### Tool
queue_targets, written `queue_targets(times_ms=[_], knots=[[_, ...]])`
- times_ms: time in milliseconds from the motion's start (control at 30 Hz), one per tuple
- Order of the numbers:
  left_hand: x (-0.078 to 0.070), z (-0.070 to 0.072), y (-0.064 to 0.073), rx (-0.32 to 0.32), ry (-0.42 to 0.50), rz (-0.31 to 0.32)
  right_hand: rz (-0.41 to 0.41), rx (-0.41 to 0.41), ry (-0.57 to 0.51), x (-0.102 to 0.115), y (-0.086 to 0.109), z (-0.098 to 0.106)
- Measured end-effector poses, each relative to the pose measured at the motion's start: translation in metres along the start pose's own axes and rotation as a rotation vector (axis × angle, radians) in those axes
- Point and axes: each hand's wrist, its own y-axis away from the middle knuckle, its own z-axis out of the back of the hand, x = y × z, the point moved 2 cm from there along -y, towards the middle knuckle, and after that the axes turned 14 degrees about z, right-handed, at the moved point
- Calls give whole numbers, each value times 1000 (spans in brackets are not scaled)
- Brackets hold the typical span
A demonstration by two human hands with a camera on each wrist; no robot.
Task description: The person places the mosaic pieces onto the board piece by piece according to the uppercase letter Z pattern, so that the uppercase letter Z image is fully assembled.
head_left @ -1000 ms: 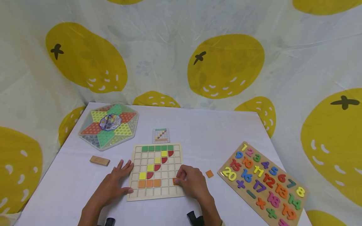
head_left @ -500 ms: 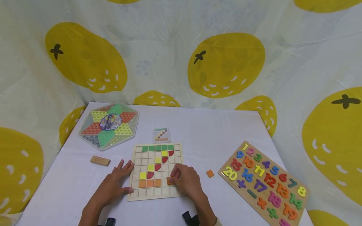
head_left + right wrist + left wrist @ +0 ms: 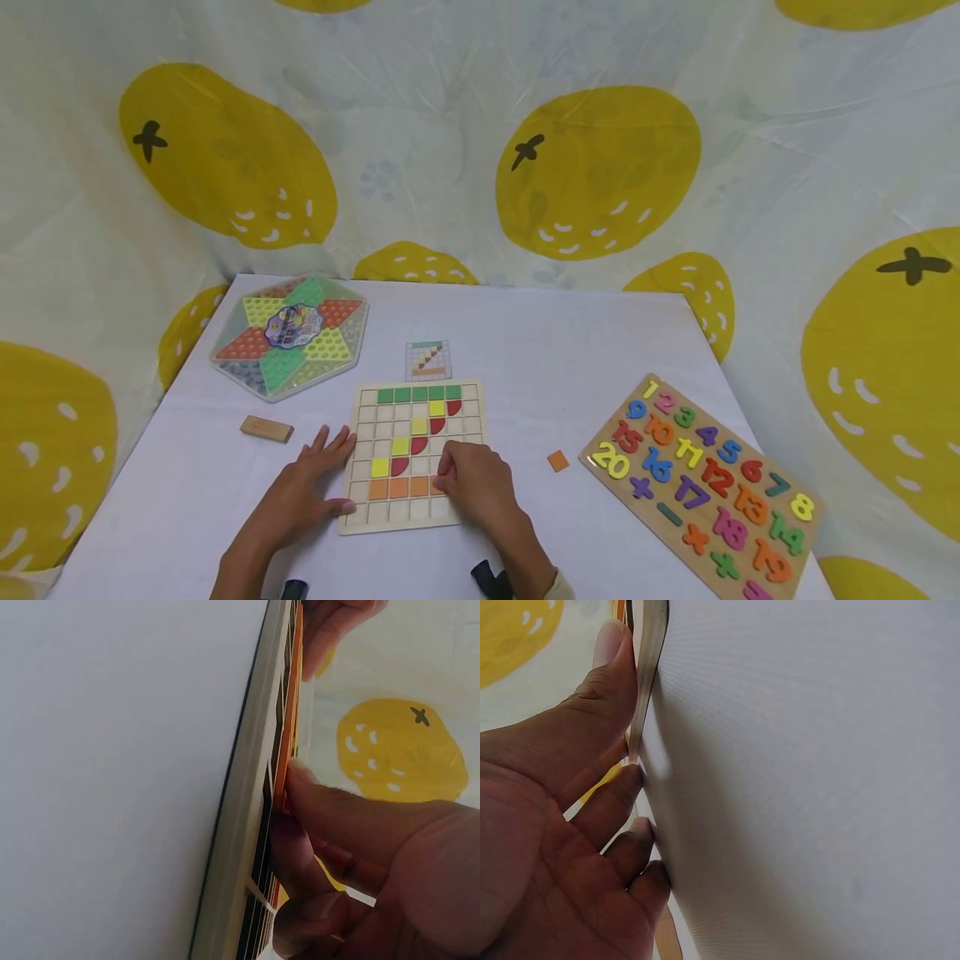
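Observation:
The wooden grid board (image 3: 468, 423) lies flat on the table with rows of coloured tiles in its cells. My left hand (image 3: 303, 490) rests at the board's left side, its fingers spread and the thumb on the near left edge. In the left wrist view, the thumb (image 3: 607, 675) touches the board's side. My right hand (image 3: 478, 487) is over the board's right part and pinches an orange square tile (image 3: 437, 485), mostly hidden by the fingers. That tile sits beside three orange tiles (image 3: 398, 487) in the same row. The right wrist view shows the thumb (image 3: 330, 806) on the tile.
A small pattern card (image 3: 428, 360) lies just beyond the board. One loose orange tile (image 3: 557, 460) is to the right, near a wooden number puzzle (image 3: 660, 442). At left are a wooden block (image 3: 267, 428) and a hexagonal star game board (image 3: 290, 337).
My right hand has moved left across the board, bringing the orange tile up beside the three orange ones. My left hand has stayed at the board's left edge.

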Motion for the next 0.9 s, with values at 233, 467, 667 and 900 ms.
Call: queue_targets(times_ms=[233, 467, 667, 900], knots=[[-1, 0, 1, 1, -9, -2, 13, -5, -80, -8, 7, 9], [-2, 2, 2, -14, 2, -14, -54, -96, -71, -24, 13, 32], [-1, 2, 3, -14, 1, -22, -157, -177, -26, -49, 21, 52], [-1, 2, 3, -12, -1, -18, -234, -249, 4, -74, 36, 69]])
